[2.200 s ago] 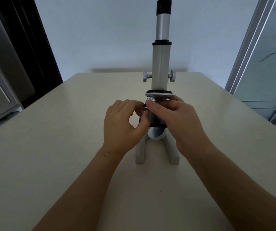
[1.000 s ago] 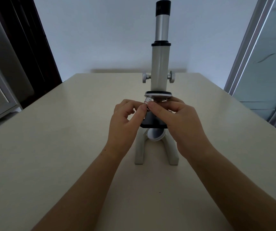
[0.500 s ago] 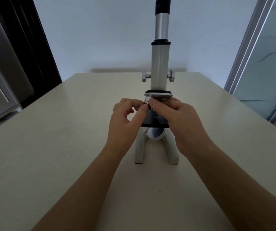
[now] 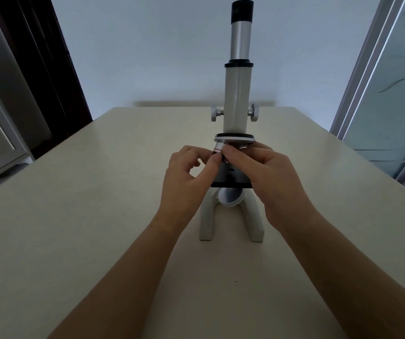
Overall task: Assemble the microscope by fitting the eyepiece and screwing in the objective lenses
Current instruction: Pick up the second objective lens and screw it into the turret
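While the microscope [image 4: 238, 99] stands on the table [image 4: 74, 216], left hand [image 4: 186, 177] and right hand [image 4: 270, 174] each pinch, grip closed, the objective lens [image 4: 218, 150] beneath the nosepiece [image 4: 234, 138], apparently to thread it.

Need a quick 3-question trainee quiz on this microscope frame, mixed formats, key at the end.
1. True or false: the eyepiece is already seated at the top of the tube.
2. Multiple choice: the objective lens pinched by both hands sits A) on the table, B) under the nosepiece, C) on the base.
3. Fill in: the round mirror sits below the black ____.

Key: 1 true. 2 B; left hand and right hand both have fingertips on it. 3 stage.
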The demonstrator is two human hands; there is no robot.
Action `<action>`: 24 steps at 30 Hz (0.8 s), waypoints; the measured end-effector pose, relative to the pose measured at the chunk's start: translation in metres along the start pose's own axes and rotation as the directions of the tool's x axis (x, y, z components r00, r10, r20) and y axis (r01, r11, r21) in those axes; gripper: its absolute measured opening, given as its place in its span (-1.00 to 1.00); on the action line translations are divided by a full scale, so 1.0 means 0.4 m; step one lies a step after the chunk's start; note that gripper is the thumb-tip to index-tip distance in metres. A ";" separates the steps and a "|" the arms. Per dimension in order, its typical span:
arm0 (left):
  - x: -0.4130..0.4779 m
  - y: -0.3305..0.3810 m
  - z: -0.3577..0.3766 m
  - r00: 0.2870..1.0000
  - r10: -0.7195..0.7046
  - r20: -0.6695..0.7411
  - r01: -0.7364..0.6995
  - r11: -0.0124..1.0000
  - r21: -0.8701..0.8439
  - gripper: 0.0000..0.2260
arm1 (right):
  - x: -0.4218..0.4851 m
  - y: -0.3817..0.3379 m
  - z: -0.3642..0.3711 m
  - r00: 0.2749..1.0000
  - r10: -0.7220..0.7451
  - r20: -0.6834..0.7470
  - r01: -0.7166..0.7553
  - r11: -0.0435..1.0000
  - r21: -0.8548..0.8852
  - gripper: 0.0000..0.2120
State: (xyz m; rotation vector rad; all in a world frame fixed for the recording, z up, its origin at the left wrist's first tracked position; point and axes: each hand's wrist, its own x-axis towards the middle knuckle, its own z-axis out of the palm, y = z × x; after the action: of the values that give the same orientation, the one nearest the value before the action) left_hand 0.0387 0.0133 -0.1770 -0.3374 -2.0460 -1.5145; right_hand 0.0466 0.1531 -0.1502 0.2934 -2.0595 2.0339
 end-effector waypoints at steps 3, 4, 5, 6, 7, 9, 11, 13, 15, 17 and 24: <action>-0.001 -0.004 0.001 1.000 0.005 -0.010 -0.004 0.999 0.032 -0.90 | 0.002 -0.004 0.005 1.000 0.005 -0.018 -0.006 0.999 -0.033 -0.87; -0.001 -0.005 0.001 1.000 0.013 -0.015 -0.013 0.999 0.034 -0.89 | 0.003 -0.005 0.007 1.000 0.011 -0.021 -0.012 0.999 -0.035 -0.88; -0.001 -0.005 0.000 1.000 0.024 -0.020 -0.023 0.999 0.038 -0.88 | 0.003 -0.006 0.008 1.000 0.019 -0.025 -0.020 0.999 -0.035 -0.89; -0.001 -0.005 0.000 0.999 0.033 -0.024 -0.032 0.998 0.045 -0.88 | 0.003 -0.007 0.008 0.999 0.027 -0.026 -0.028 0.999 -0.031 -0.90; -0.001 -0.006 0.000 0.999 0.040 -0.026 -0.038 0.998 0.054 -0.87 | 0.004 -0.009 0.008 0.999 0.034 -0.021 -0.035 0.999 -0.018 -0.90; 0.000 -0.008 0.001 0.998 0.052 -0.027 -0.050 0.996 0.071 -0.86 | 0.003 -0.009 0.008 0.999 0.051 -0.004 -0.051 0.999 0.019 -0.89; 0.001 -0.011 0.001 0.998 0.060 -0.027 -0.058 0.995 0.075 -0.84 | 0.002 -0.011 0.007 0.998 0.057 0.006 -0.058 0.997 0.046 -0.89; 0.001 -0.011 -0.001 0.999 0.052 -0.015 -0.051 0.998 0.046 -0.79 | 0.002 -0.009 0.007 0.999 0.052 0.008 -0.052 0.997 0.057 -0.87; 0.000 -0.009 -0.004 0.999 0.035 -0.001 -0.035 0.999 -0.006 -0.75 | 0.003 -0.005 0.007 0.999 0.054 0.003 -0.054 0.997 0.045 -0.88; 0.001 -0.007 -0.007 1.000 0.024 0.001 -0.024 0.999 -0.038 -0.73 | 0.005 0.000 0.006 0.999 0.046 0.006 -0.046 0.999 0.009 -0.87; -0.003 0.002 -0.002 0.999 0.026 -0.032 -0.026 1.000 0.009 -0.67 | -0.001 0.001 0.002 1.000 -0.015 0.009 0.015 1.000 0.004 -0.83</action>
State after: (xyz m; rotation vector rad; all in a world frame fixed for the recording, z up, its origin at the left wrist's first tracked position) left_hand 0.0402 0.0131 -0.1769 -0.3329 -2.0153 -1.4856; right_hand 0.0470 0.1525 -0.1507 0.3184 -2.0524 2.0318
